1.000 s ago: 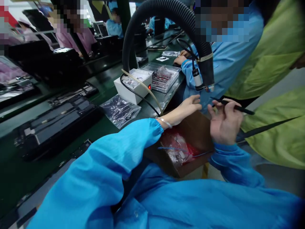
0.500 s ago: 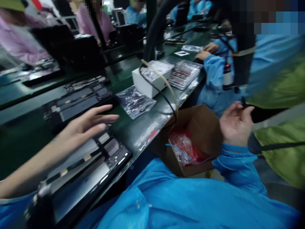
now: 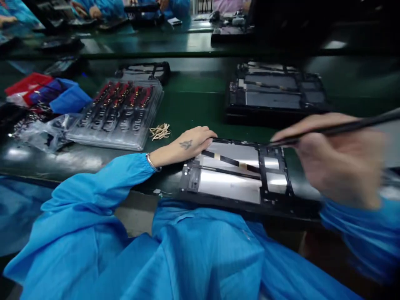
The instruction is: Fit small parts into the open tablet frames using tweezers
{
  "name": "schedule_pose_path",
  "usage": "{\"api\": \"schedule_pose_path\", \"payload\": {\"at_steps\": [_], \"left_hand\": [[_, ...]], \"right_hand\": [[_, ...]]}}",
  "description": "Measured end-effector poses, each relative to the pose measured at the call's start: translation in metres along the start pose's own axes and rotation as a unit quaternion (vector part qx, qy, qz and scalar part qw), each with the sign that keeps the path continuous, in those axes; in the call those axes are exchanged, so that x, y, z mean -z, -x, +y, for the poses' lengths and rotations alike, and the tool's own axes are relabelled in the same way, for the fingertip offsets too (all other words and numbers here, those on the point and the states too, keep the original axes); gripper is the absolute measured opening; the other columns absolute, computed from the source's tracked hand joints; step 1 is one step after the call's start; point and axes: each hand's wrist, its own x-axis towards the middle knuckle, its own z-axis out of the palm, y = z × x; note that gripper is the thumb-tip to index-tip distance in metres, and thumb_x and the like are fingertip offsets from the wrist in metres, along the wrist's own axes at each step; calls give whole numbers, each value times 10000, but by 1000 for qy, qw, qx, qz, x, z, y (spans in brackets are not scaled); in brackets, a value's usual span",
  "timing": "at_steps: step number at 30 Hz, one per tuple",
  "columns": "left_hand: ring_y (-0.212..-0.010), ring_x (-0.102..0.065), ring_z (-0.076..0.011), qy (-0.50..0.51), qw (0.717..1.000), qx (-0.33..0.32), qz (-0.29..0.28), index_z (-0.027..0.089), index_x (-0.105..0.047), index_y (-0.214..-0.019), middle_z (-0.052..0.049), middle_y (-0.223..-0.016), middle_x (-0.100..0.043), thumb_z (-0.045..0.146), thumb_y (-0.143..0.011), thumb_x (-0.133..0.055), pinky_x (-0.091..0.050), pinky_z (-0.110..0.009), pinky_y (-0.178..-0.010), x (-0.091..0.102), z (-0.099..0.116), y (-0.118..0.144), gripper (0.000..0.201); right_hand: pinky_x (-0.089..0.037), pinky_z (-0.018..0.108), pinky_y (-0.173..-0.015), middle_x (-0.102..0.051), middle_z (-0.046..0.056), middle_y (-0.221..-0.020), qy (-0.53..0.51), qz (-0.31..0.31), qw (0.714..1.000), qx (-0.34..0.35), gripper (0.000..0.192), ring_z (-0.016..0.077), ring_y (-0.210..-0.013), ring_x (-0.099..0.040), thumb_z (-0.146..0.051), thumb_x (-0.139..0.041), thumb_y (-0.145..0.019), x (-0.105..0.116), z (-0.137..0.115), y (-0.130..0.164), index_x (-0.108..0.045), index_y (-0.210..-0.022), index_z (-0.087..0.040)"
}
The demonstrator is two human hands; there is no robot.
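Note:
In front of me lies a black tablet housing (image 3: 229, 189) with silver plates, dark ribbon cables and small yellowish tape pieces. My left hand (image 3: 195, 143) grips its upper left corner, fingers over the far edge. My right hand (image 3: 339, 160), smeared by motion, is closed around slim black tweezers (image 3: 331, 129). Their tip points at the housing's upper right part; whether it touches is unclear. Just left of my left hand is a small heap of thin beige strips (image 3: 160, 131).
Behind the housing is a stack of similar housings (image 3: 275, 93), with another housing (image 3: 143, 71) farther left. Clear trays (image 3: 115, 116) hold red and black parts. Left of them are a red bin (image 3: 28, 85), a blue bin (image 3: 70, 98) and a plastic bag (image 3: 51, 131). Co-workers' hands (image 3: 95, 11) show across the bench.
My view has swung left to the bench before me. My left hand, earlier spread above the housing, now grips its corner. My right hand, earlier off to the right, is now over the housing with tweezers.

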Motion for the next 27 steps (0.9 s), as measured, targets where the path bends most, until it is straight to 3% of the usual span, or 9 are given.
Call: {"api": "schedule_pose_path", "payload": {"at_steps": [2, 5, 9, 20, 27], "left_hand": [[-1127, -646, -232, 21, 1000, -6, -1, 119, -632, -1332, -128, -1214, -674, 241, -1114, -373, -525, -360, -1013, -4, 5, 3, 360], [-1108, -642, -244, 33, 999, -4, -8, 124, -637, -1314, -123, -1189, -672, 229, -1108, -370, -529, -376, -985, -4, 10, 7, 353], [-1097, -638, -254, 34, 999, 4, -12, 149, -642, -1283, -117, -1169, -670, 233, -1111, -356, -528, -395, -968, -4, 11, 9, 344], [-1060, -617, -233, 43, 999, -16, -4, 164, -632, -1286, -92, -1157, -651, 239, -1123, -377, -485, -362, -919, -9, 7, 11, 312], [-1047, -620, -228, 41, 999, -8, -10, 155, -644, -1275, -84, -1139, -653, 230, -1121, -408, -488, -354, -911, -4, 12, 11, 292]], "right_hand": [[-606, 430, -760, -735, 36, -940, 33, -28, 999, 25, 177, 248, -833, -709, -468, -690, -983, -22, 0, -24, -775, -939, -319], [-607, 379, -756, -740, 24, -919, 34, -73, 997, -11, 223, 212, -822, -714, -484, -689, -988, -39, 14, -38, -764, -939, -281], [-624, 366, -783, -755, 21, -961, 40, -113, 991, -53, 203, 214, -867, -741, -466, -688, -997, -34, 24, -33, -783, -964, -289], [-603, 301, -750, -750, 40, -960, 55, -132, 988, -60, 234, 179, -851, -744, -432, -691, -1006, -32, 16, -34, -763, -976, -212], [-597, 334, -720, -744, 39, -947, 61, -143, 986, -62, 252, 206, -835, -744, -498, -702, -990, -30, 19, -35, -762, -969, -254]]}}
